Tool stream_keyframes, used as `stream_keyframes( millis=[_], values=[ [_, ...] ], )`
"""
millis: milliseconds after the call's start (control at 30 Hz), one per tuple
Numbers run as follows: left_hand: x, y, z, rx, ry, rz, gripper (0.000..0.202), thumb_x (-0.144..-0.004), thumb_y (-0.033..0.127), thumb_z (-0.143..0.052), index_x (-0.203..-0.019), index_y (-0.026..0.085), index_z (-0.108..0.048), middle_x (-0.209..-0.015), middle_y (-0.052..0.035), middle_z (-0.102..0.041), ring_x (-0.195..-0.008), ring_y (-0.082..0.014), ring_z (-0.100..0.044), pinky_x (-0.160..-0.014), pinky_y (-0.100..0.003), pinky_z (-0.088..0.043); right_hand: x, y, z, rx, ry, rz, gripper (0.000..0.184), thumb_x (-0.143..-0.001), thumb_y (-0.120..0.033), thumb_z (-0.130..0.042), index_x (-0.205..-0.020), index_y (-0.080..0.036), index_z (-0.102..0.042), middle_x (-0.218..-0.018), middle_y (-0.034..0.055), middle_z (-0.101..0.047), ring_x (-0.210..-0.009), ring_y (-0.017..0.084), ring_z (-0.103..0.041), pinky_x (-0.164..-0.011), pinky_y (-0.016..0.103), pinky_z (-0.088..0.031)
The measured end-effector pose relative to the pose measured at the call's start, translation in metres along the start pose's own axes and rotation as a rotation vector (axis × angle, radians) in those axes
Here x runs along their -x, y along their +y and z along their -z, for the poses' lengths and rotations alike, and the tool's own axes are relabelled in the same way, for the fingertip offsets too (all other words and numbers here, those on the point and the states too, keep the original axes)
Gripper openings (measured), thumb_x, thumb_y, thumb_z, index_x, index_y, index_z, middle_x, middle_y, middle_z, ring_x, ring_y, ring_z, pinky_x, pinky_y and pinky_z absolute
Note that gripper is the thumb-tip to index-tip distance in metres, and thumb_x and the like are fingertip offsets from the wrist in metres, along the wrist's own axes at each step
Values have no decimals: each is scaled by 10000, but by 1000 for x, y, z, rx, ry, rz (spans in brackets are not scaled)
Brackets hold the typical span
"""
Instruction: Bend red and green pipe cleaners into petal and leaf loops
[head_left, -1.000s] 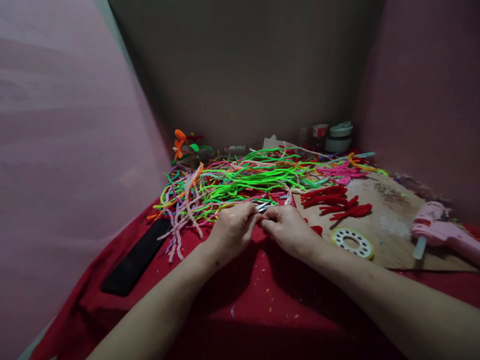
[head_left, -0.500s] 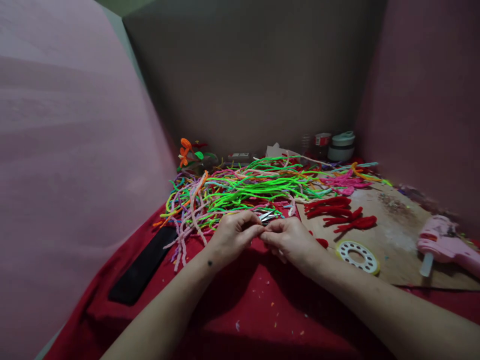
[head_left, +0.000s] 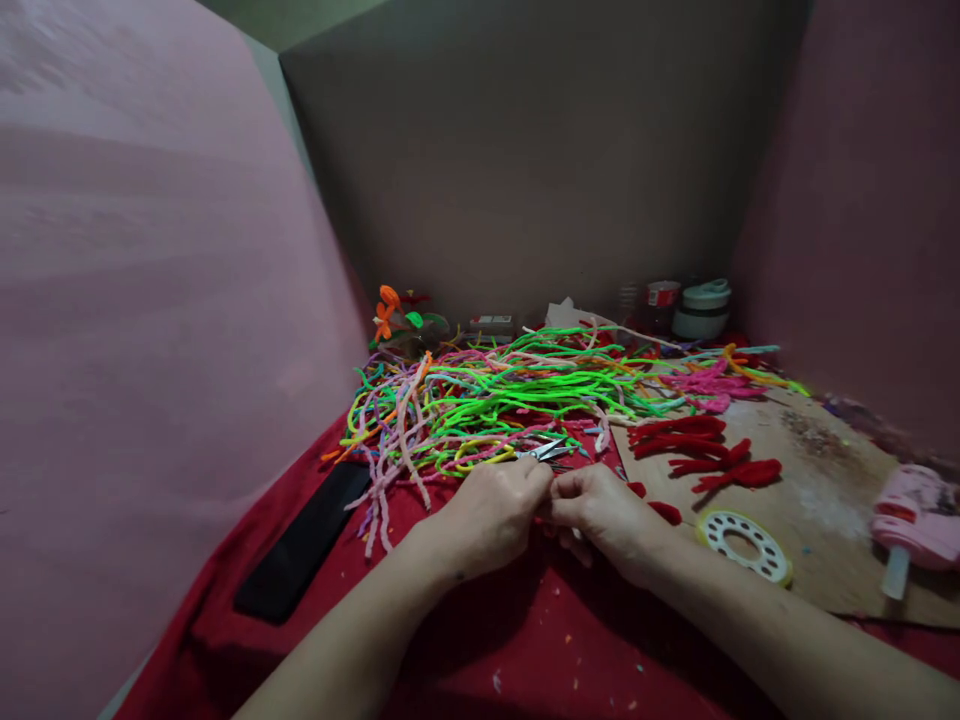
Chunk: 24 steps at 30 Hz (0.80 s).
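My left hand (head_left: pixel 491 517) and my right hand (head_left: pixel 604 515) meet fingertip to fingertip low over the red cloth (head_left: pixel 480 640). Both are closed in a pinch on a small red piece I cannot make out well. Small metal snips (head_left: pixel 544 451) lie just beyond my fingers. Behind them spreads a heap of pipe cleaners (head_left: pixel 495 395), mostly bright green with pink, orange and purple ones. Folded red pipe-cleaner pieces (head_left: pixel 705 452) lie on a brown board (head_left: pixel 825 500) to the right of my hands.
A white ring with holes (head_left: pixel 742 533) and a pink glue gun (head_left: pixel 919 520) rest on the board. A black flat case (head_left: pixel 304 540) lies at left. Jars (head_left: pixel 697 305) and an orange pipe-cleaner flower (head_left: pixel 390 312) stand by the back wall. Pink walls close in on both sides.
The view has tilted, so everything sits lower and further right in the picture. My hands stay pinched together, drawn slightly nearer to me from the heap.
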<state>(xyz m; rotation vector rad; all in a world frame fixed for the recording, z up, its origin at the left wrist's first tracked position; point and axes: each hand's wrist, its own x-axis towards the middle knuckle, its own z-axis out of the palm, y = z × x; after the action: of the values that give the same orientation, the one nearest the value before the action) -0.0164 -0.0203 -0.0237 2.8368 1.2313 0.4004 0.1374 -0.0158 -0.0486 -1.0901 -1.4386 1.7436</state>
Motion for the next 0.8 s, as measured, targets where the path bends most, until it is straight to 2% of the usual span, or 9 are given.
stream_keyframes(
  millis=[67, 167, 267, 400, 633, 800],
  values=[
    [0, 0, 3, 93, 9, 42, 96, -762, 116, -418, -734, 161, -498, -707, -25, -544, -595, -117, -444, -538, -230, -318, 1, 0, 0, -6, -7, -1, 132, -616, -161, -544, -487, -141, -524, -382, -47, -460, -274, 47, -329, -280, 187, -228],
    [-2, -3, 11, 393, -4, 132, 108, -807, 186, -438, -717, 164, -493, -656, 9, -514, -600, -98, -446, -563, -205, -345, 2, 0, 1, -47, -57, 29, 138, -644, -198, -569, -522, -135, -550, -403, -42, -473, -290, 50, -350, -290, 186, -244],
    [-2, -7, 17, 566, -12, 135, 128, -809, 232, -472, -709, 159, -505, -654, 17, -500, -609, -90, -447, -571, -193, -358, 2, 0, 4, -103, -108, 66, 106, -647, -194, -583, -560, -133, -571, -417, -44, -479, -300, 55, -368, -298, 186, -259],
    [-2, -6, 21, 545, -22, 76, 125, -823, 210, -450, -780, 154, -554, -707, 0, -555, -649, -89, -487, -617, -191, -375, 2, 1, 8, -105, -121, 83, 70, -629, -145, -572, -563, -126, -574, -406, -47, -470, -300, 54, -372, -308, 183, -275],
    [-2, 0, 22, 348, -56, 29, 98, -788, 143, -467, -785, 142, -565, -681, -1, -578, -600, -77, -476, -573, -175, -354, 2, 3, 8, -92, -120, 39, 50, -593, -147, -597, -563, -124, -565, -432, -31, -516, -301, 61, -404, -291, 180, -305],
    [-4, -3, 24, 394, -116, -50, 164, -833, 173, -447, -739, 142, -578, -683, 4, -590, -619, -69, -479, -596, -163, -353, 2, 5, 6, -104, -125, 23, 41, -587, -142, -605, -574, -124, -571, -436, -29, -523, -306, 66, -416, -290, 181, -322]
  ],
)
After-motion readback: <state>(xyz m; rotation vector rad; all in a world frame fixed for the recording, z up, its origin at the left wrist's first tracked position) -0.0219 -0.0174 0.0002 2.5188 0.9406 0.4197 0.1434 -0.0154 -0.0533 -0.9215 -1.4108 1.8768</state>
